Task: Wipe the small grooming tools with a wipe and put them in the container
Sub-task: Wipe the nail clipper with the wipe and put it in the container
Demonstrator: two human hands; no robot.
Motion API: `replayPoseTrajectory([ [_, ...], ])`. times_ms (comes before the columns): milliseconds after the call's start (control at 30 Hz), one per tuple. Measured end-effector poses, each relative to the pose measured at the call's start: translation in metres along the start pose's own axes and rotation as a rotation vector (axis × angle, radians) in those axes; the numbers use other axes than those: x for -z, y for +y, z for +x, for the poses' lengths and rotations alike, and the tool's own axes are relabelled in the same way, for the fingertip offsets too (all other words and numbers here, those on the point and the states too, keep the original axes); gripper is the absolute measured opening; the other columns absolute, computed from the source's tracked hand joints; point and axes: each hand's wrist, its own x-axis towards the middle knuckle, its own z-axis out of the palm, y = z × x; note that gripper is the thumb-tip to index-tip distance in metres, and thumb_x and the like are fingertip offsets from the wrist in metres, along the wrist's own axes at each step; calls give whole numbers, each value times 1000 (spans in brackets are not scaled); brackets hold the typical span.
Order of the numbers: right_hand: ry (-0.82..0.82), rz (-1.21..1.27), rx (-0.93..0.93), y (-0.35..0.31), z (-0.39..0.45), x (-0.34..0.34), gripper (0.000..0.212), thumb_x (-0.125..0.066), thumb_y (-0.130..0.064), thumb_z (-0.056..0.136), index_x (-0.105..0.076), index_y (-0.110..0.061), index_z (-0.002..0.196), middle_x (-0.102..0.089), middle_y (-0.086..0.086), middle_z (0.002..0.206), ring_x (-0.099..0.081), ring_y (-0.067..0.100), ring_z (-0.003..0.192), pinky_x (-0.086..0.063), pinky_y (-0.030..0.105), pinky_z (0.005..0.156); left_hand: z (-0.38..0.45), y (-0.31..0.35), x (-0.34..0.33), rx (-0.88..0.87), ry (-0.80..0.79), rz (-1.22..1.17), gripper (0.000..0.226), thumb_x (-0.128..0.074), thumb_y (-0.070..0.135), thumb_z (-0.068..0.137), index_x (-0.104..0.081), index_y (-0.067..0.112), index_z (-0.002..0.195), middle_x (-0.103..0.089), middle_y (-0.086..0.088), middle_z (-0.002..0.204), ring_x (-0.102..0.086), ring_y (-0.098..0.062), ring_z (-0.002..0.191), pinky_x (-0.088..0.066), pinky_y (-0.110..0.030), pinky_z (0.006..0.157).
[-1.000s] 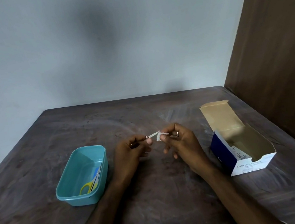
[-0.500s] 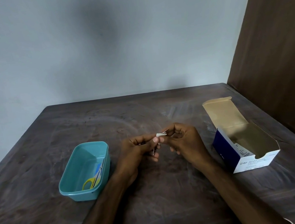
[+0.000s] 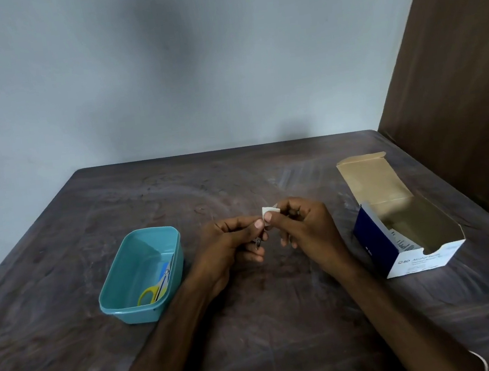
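Above the middle of the dark table, my left hand (image 3: 231,242) pinches a small thin metal grooming tool (image 3: 258,243), whose lower end pokes out below the fingers. My right hand (image 3: 300,224) pinches a small white wipe (image 3: 269,210) folded round the tool's upper part. The two hands touch at the fingertips. A teal plastic container (image 3: 128,304) stands to the left of my left hand. Inside it lie yellow-handled scissors (image 3: 151,292) and a blue-and-white item I cannot identify.
An open blue-and-white cardboard box of alcohol swabs (image 3: 415,260) lies to the right, flap back. A brown wooden panel (image 3: 455,82) rises along the table's right edge, and a pale wall stands behind.
The tool has turned from lying sideways between the hands to pointing down from my left fingers. The wipe now sits higher on it. Both hands stay close together over the table's middle.
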Motion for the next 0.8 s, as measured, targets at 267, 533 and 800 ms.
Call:
replayPoseTrajectory([
  [267,40,14,-50,7,3,0,26,-55,-22,101,-71,-9,84,-75,5,76,-60,26,45,-40,30,44,0,1,-2,51,-29,-40,19,-69,13,84,-75,1,98,-69,-13,78,-61,-15,50,-56,-25,48],
  [533,-48,57,-8,6,3,0,8,-67,-14,93,-75,-12,95,-75,9,78,-59,24,48,-41,29,44,-1,4,0,25,18,-32,11,-66,9,88,-77,8,90,-72,-12,81,-65,-16,55,-57,-24,51],
  [800,-24,80,-21,1,0,-1,20,-57,-18,100,-73,-15,88,-73,9,73,-56,23,46,-41,31,46,-1,4,-1,56,10,-32,9,-68,9,85,-77,8,87,-72,-11,76,-65,-15,56,-56,-24,52],
])
